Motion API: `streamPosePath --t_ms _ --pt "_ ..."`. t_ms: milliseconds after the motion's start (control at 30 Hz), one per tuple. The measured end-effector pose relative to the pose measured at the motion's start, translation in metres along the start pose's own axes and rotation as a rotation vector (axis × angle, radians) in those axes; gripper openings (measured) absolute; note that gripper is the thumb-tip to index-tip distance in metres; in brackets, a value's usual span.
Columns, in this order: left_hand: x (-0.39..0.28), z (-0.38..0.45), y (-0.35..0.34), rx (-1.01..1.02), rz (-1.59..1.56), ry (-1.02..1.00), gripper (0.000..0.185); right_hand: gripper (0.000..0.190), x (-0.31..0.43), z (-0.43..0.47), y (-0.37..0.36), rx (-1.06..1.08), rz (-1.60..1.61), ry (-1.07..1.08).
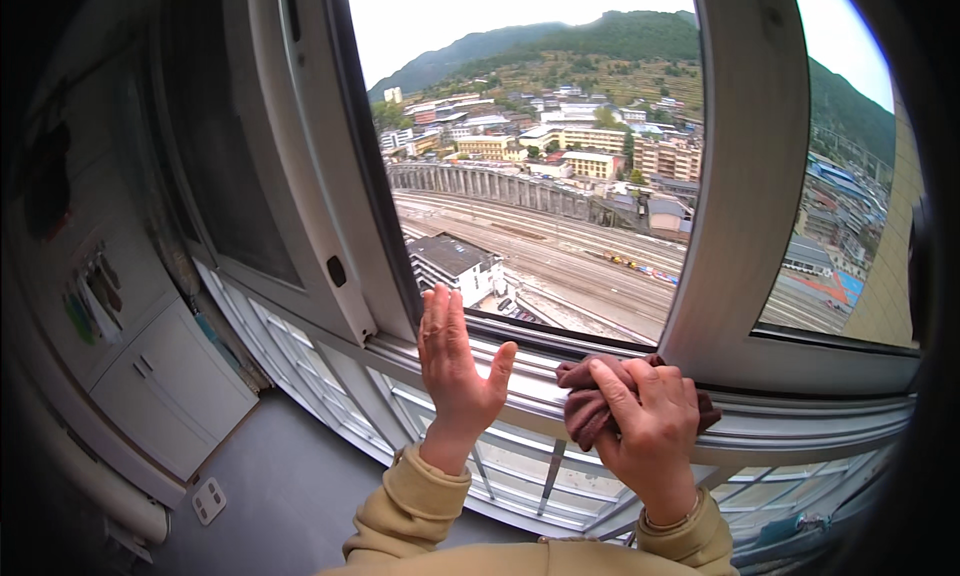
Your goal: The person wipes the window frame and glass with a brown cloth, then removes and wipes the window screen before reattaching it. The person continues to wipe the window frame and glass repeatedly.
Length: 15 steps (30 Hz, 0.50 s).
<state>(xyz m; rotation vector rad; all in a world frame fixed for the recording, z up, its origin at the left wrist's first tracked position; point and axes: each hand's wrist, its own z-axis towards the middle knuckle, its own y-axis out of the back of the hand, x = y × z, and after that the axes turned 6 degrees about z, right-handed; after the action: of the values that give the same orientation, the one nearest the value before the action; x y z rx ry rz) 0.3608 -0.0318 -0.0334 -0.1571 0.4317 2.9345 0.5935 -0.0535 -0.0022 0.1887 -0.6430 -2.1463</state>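
Note:
My right hand (656, 418) grips a bunched brown cloth (589, 407). The cloth rests on the metal track (795, 418) of a sliding window, below the upright frame post (724, 201). My left hand (461, 366) is raised by the lower left corner of the window opening, empty, with its palm turned inward and its thumb apart from the fingers. Whether its fingertips touch anything cannot be told. Between the two hands runs the grooved sill rail (525, 373).
A sliding sash with a dark latch (337, 271) stands to the left. Lower glazed panels (540, 471) with rails run beneath the sill. On the grey floor (300, 471) lies a white scale-like object (209, 500), near a white cabinet (176, 385). Fabric (795, 535) hangs at lower right.

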Motion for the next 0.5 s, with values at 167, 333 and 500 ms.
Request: streamPosePath --t_ms 167,333,500 --pt "-0.021 0.006 0.002 0.103 -0.099 -0.064 0.068 0.05 -0.002 -0.005 0.0 0.027 -0.015 0.011" --pt "-0.063 0.023 -0.005 0.488 -0.779 0.035 0.065 0.047 -0.017 -0.007 0.008 -0.061 0.071 0.07" --pt "-0.115 0.053 -0.033 0.798 -1.406 0.289 0.059 0.034 -0.05 -0.015 0.037 -0.073 -0.127 0.056"
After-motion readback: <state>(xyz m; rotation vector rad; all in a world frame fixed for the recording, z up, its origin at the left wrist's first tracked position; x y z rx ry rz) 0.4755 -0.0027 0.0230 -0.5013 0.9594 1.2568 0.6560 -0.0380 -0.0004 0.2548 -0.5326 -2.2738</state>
